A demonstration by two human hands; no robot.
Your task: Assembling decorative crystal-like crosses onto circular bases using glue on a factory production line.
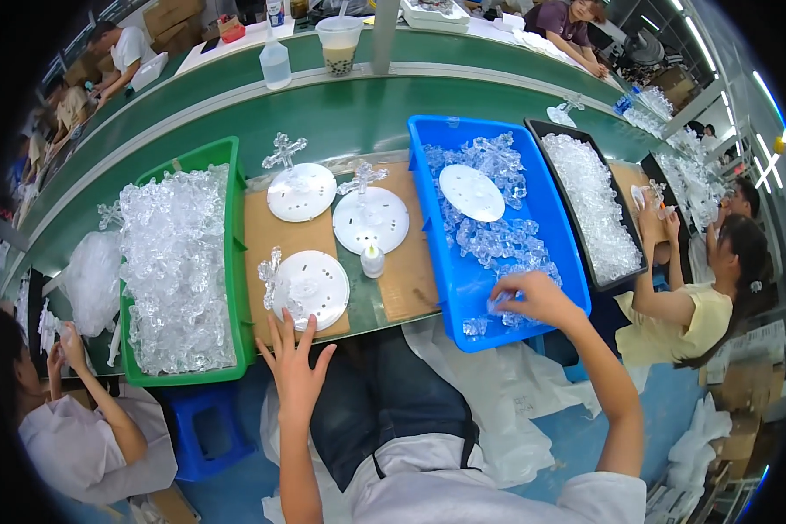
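My left hand (295,371) lies spread at the near edge of a round white disc (327,284), its fingertips over the rim. A clear cross-shaped plastic piece (271,269) is at that disc's left side. Two more white discs, a left one (301,205) and a right one (380,223), lie beyond it with clear crosses at their far edges. Inside the blue bin (546,201), my right hand (537,299) pinches a clear plastic piece (500,304), partly hidden by the fingers. Another white disc (472,193) rests on clear pieces in that bin.
A small white bottle (372,264) stands between the discs. The green bin (234,210) at left is heaped with clear pieces; a black tray (624,214) of them is at right. A drink cup (339,48) and clear bottle (275,65) stand behind. Co-workers sit on both sides.
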